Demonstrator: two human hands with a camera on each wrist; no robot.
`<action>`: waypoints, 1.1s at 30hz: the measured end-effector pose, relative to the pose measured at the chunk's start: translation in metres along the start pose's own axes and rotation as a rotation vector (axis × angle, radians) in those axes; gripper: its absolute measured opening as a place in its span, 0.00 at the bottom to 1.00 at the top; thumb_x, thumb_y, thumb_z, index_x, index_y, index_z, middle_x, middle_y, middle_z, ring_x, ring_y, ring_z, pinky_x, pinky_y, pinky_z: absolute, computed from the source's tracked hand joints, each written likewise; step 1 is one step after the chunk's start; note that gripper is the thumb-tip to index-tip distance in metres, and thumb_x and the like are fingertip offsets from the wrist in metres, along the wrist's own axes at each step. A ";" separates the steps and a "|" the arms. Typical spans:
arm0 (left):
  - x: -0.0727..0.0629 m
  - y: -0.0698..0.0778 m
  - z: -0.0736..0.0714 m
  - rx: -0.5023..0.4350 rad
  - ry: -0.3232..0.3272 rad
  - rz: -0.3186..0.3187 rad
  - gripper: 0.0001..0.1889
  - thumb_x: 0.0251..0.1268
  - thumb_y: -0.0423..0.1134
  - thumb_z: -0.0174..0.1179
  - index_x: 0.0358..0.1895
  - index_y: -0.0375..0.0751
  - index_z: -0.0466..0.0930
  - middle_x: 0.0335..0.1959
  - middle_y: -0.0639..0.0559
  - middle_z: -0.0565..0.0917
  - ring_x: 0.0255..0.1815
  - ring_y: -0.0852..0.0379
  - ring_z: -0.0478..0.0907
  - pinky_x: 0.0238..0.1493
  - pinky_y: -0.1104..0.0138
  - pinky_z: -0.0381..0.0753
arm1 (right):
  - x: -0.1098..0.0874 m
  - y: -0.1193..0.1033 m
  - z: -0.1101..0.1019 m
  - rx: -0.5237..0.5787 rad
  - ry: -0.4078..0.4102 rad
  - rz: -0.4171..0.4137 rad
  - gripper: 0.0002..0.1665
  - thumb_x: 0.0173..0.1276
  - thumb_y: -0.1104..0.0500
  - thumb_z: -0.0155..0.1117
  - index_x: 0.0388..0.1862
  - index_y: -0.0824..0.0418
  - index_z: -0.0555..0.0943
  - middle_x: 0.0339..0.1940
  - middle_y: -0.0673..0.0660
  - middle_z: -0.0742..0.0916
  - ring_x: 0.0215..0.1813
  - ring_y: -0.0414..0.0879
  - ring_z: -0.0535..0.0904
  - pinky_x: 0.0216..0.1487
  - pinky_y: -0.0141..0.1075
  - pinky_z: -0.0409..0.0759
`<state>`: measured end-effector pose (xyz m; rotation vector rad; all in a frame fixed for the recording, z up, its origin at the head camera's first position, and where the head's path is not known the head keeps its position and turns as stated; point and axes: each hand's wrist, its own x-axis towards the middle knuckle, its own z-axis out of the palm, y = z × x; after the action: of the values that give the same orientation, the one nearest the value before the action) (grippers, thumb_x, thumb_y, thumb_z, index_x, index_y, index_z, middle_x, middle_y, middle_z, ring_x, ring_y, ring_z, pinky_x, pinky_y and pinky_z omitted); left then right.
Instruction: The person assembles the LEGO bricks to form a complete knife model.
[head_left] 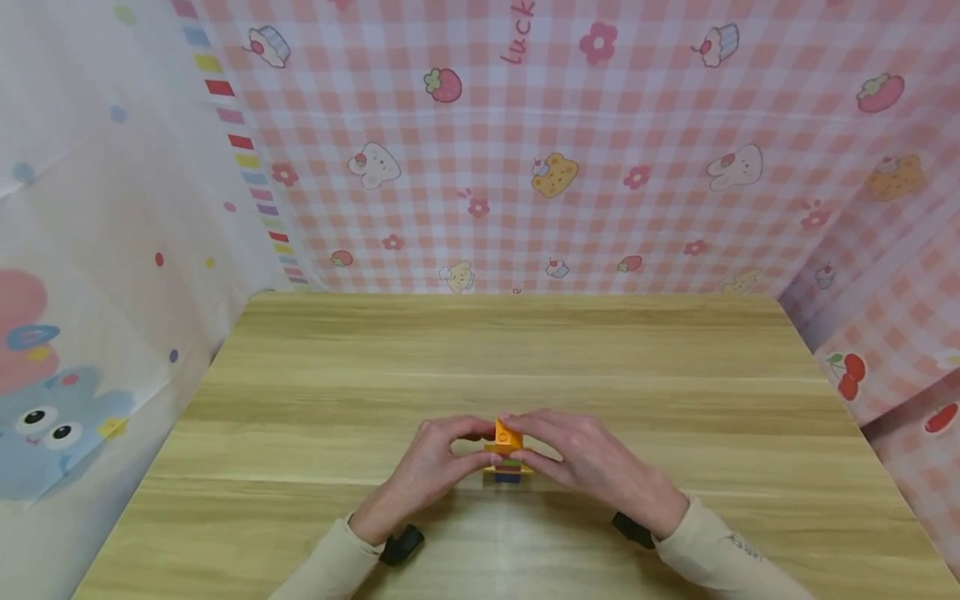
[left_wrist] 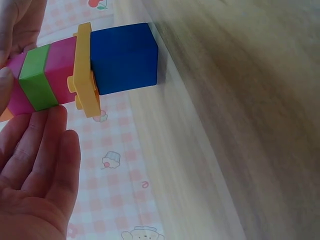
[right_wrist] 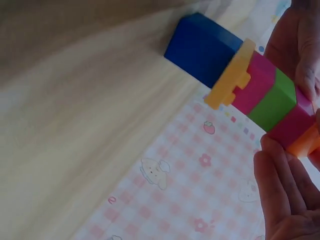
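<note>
A tower of toy building blocks stands upright on the wooden table. At its foot is a blue block (left_wrist: 125, 57), with a thin yellow plate (left_wrist: 86, 75) on top of it. Above the plate come a pink block (right_wrist: 255, 82), a green block (right_wrist: 274, 102) and another pink block. An orange block (head_left: 507, 435) with a sloped side tops the tower. My left hand (head_left: 435, 458) grips the upper blocks from the left, thumb on the near side. From the right, my right hand (head_left: 581, 450) holds the same upper part, its index finger along the orange block.
The wooden table (head_left: 337, 375) extends around the tower on all sides. Behind it hangs a pink checked cloth (head_left: 510, 225), and a white printed cloth (head_left: 112, 250) hangs on the left. Black straps sit at both wrists.
</note>
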<state>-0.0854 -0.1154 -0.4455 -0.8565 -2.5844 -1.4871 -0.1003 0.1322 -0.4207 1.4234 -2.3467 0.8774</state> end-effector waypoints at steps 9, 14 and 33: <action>-0.002 0.001 0.001 0.010 0.009 0.000 0.16 0.67 0.40 0.72 0.54 0.41 0.85 0.49 0.51 0.89 0.50 0.55 0.86 0.54 0.59 0.86 | 0.000 -0.002 0.002 0.122 0.009 0.131 0.29 0.70 0.61 0.74 0.69 0.55 0.79 0.58 0.53 0.84 0.50 0.46 0.86 0.49 0.36 0.88; -0.001 0.002 0.001 -0.005 -0.013 -0.055 0.18 0.69 0.41 0.71 0.58 0.40 0.83 0.52 0.50 0.88 0.52 0.54 0.85 0.56 0.58 0.85 | 0.003 -0.002 0.000 0.253 0.000 0.261 0.28 0.71 0.61 0.72 0.69 0.58 0.78 0.59 0.53 0.84 0.53 0.44 0.85 0.53 0.37 0.87; -0.005 -0.001 -0.011 0.027 0.025 -0.117 0.18 0.72 0.37 0.68 0.60 0.37 0.82 0.54 0.53 0.88 0.56 0.52 0.83 0.62 0.51 0.82 | 0.013 0.032 -0.004 0.318 0.018 0.660 0.23 0.76 0.53 0.68 0.65 0.60 0.81 0.57 0.57 0.87 0.49 0.48 0.87 0.54 0.44 0.87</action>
<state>-0.0841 -0.1268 -0.4422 -0.6904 -2.6720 -1.4773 -0.1344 0.1362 -0.4227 0.6928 -2.7955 1.4682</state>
